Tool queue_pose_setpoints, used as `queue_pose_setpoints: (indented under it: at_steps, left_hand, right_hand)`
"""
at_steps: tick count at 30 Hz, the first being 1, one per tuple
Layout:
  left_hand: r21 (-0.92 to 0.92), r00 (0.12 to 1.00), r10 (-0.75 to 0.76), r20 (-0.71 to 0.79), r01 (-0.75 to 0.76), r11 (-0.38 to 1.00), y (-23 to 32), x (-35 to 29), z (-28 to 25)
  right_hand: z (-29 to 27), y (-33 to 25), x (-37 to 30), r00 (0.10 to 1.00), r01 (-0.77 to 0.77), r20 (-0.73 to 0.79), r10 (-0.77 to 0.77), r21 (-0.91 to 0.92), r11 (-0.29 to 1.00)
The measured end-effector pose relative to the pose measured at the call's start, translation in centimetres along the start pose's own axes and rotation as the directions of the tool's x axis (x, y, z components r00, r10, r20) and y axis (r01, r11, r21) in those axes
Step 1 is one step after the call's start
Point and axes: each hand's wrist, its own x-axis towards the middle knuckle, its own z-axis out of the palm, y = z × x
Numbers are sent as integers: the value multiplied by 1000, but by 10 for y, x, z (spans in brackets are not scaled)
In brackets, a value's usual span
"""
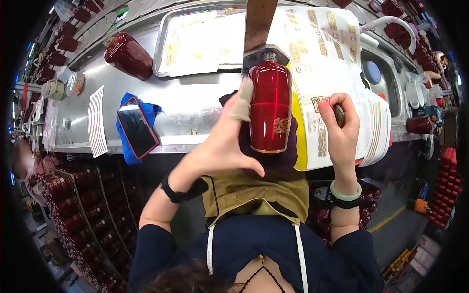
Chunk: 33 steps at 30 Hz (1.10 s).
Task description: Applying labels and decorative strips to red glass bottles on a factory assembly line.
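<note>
A glossy red glass bottle (pixel 269 105) with gold characters near its base lies over a dark cloth, its neck pointing away from me. A thin bright red line crosses its middle. My left hand (pixel 227 127) is beside the bottle's left side, fingers stretched along the glass, thumb spread apart near its base. Pale covers wrap some fingertips. On the right, my right hand (pixel 344 124) pinches a small dark-framed decal (pixel 320 104) between thumb and finger, above the white decal sheet (pixel 305 93). Something dark and rounded (pixel 338 115) shows inside that hand; its kind is unclear.
A brown upright post (pixel 260 22) rises beyond the bottle. At left are another red bottle (pixel 129 56), a phone (pixel 137 127) on a blue cloth and a striped strip (pixel 97 122). A metal tray (pixel 160 46) holds sheets; a sink (pixel 398 88) is at right.
</note>
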Motion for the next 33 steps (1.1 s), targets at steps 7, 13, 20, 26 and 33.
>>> queue_pose_setpoints:
  at_steps: [7, 13, 20, 26, 33]
  left_hand:
    - [-51, 975, -41, -219, 31, 998, 10, -5, 43]
    - [-114, 969, -120, -215, 97, 989, 19, -10, 40]
    - [-598, 875, -389, -287, 153, 787, 9, 26, 43]
    - [-689, 882, -443, -159, 222, 690, 9, 33, 32]
    - [-705, 893, -423, -155, 200, 681, 2, 32, 30]
  right_hand:
    - [6, 1, -9, 999, -43, -8, 43, -6, 999]
    - [41, 5, -11, 1000, 1, -1, -1, -76, 997]
    - [66, 21, -5, 997, 64, -36, -75, -252, 966]
    - [51, 20, 10, 941, -337, 119, 315, 324, 884]
    - [47, 28, 18, 962, -235, 176, 207, 155, 960]
